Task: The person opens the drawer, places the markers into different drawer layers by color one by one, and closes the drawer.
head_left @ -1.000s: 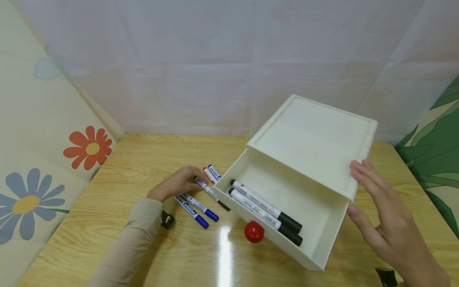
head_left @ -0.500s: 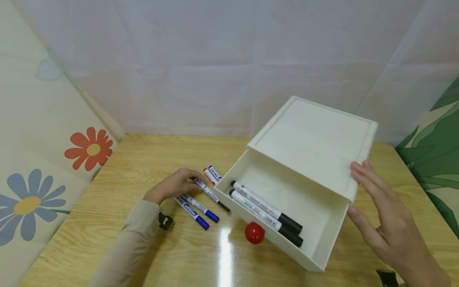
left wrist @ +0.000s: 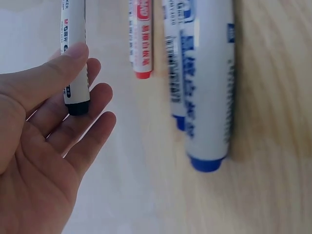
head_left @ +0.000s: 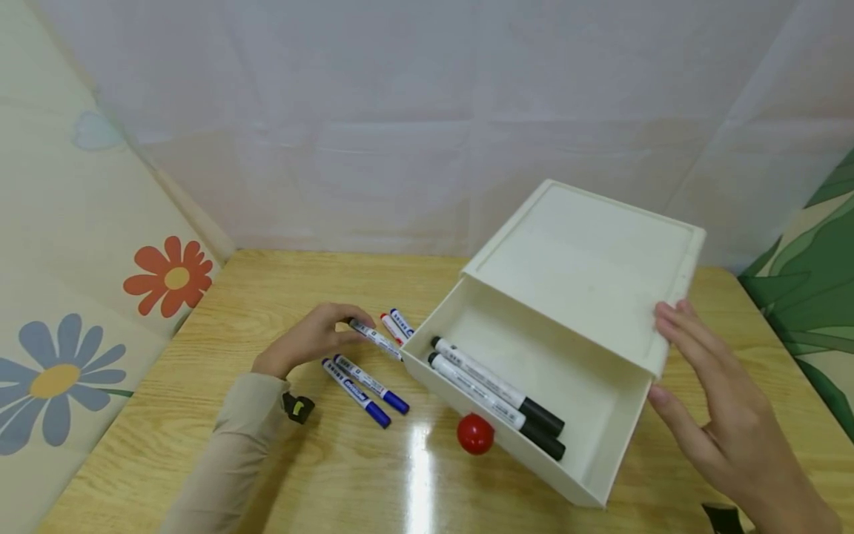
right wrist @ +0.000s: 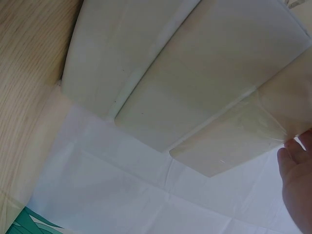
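In the head view my left hand (head_left: 310, 337) pinches a white whiteboard marker (head_left: 376, 340) with a black end, thumb on one side and fingers on the other. The left wrist view shows this grip close up, the other fingers spread loosely. To the right stands a white drawer box (head_left: 587, 267), its drawer (head_left: 540, 463) pulled out, with a red round knob (head_left: 475, 434) on the front. Two black-capped markers (head_left: 480, 389) lie side by side inside. My right hand (head_left: 727, 408) touches the box's right side with extended fingers, the thumb lower down.
Two blue-capped markers (head_left: 356, 393) lie on the wooden table (head_left: 320, 475) below my left hand. Behind the held marker lie a red-ended marker (head_left: 392, 328) and a blue-ended one (head_left: 402, 322), close to the drawer's left corner. A pale cloth (head_left: 333, 148) hangs behind the table.
My left hand has drawn the black-ended marker left and slightly up, away from the two blue-capped markers. My right hand stays at the box.
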The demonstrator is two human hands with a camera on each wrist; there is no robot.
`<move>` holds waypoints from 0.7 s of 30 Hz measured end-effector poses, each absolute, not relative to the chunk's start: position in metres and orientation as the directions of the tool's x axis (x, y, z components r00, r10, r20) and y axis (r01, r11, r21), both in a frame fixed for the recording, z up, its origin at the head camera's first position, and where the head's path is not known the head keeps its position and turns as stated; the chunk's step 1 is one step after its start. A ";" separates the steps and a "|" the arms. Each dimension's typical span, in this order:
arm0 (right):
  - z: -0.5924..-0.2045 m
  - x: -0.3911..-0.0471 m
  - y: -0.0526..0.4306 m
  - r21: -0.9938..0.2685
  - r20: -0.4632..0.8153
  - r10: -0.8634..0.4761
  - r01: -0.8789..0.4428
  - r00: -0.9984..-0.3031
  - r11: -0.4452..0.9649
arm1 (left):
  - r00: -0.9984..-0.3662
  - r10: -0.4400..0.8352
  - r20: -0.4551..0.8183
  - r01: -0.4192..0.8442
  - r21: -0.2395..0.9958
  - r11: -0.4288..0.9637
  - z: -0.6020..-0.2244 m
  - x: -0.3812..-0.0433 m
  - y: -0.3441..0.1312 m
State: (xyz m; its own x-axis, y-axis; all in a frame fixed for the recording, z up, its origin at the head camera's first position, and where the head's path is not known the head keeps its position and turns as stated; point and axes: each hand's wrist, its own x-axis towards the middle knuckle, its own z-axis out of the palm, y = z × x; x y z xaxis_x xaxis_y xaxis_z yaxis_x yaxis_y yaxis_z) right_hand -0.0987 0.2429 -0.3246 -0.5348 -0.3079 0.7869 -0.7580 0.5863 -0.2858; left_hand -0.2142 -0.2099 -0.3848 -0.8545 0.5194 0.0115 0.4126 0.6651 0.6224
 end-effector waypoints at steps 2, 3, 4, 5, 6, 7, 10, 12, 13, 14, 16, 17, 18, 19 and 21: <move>-0.325 -0.099 0.243 -0.286 0.787 -0.309 -0.759 -0.535 0.585 | -0.858 0.513 0.028 0.418 0.619 0.665 -0.381 -0.214 -0.211; -0.325 -0.099 0.243 -0.285 0.786 -0.309 -0.757 -0.536 0.588 | -0.860 0.509 0.033 0.418 0.619 0.665 -0.379 -0.213 -0.212; -0.325 -0.099 0.243 -0.284 0.786 -0.309 -0.757 -0.535 0.588 | -0.863 0.504 0.038 0.417 0.617 0.667 -0.376 -0.212 -0.213; -0.325 -0.099 0.243 -0.284 0.786 -0.309 -0.757 -0.535 0.588 | -0.864 0.501 0.045 0.418 0.618 0.666 -0.374 -0.212 -0.214; -0.324 -0.099 0.243 -0.285 0.786 -0.309 -0.758 -0.535 0.587 | -0.865 0.499 0.055 0.424 0.614 0.666 -0.372 -0.212 -0.215; -0.325 -0.099 0.243 -0.286 0.785 -0.309 -0.757 -0.537 0.588 | -0.867 0.495 0.062 0.425 0.612 0.667 -0.370 -0.211 -0.216; -0.325 -0.099 0.243 -0.289 0.786 -0.308 -0.758 -0.537 0.584 | -0.875 0.476 0.088 0.428 0.601 0.675 -0.362 -0.209 -0.220; -0.326 -0.099 0.244 -0.290 0.786 -0.308 -0.759 -0.537 0.583 | -0.880 0.464 0.106 0.430 0.594 0.680 -0.357 -0.208 -0.222; -0.326 -0.099 0.244 -0.289 0.785 -0.309 -0.758 -0.538 0.585 | -0.884 0.454 0.112 0.426 0.594 0.683 -0.354 -0.208 -0.223; -0.326 -0.099 0.244 -0.289 0.784 -0.309 -0.757 -0.538 0.586 | -0.886 0.446 0.122 0.427 0.589 0.686 -0.352 -0.207 -0.224; -0.326 -0.099 0.244 -0.288 0.784 -0.310 -0.758 -0.538 0.586 | -0.890 0.436 0.135 0.426 0.586 0.689 -0.347 -0.206 -0.225; -0.326 -0.099 0.244 -0.287 0.784 -0.310 -0.758 -0.537 0.586 | -0.890 0.433 0.142 0.428 0.586 0.688 -0.344 -0.205 -0.225; -0.326 -0.099 0.244 -0.285 0.786 -0.310 -0.759 -0.535 0.586 | -0.892 0.428 0.145 0.426 0.583 0.692 -0.342 -0.205 -0.225; -0.326 -0.099 0.244 -0.283 0.788 -0.310 -0.760 -0.532 0.585 | -0.893 0.425 0.148 0.426 0.581 0.694 -0.340 -0.204 -0.225; -0.325 -0.099 0.244 -0.280 0.792 -0.311 -0.765 -0.526 0.581 | -0.894 0.421 0.154 0.428 0.569 0.702 -0.336 -0.202 -0.225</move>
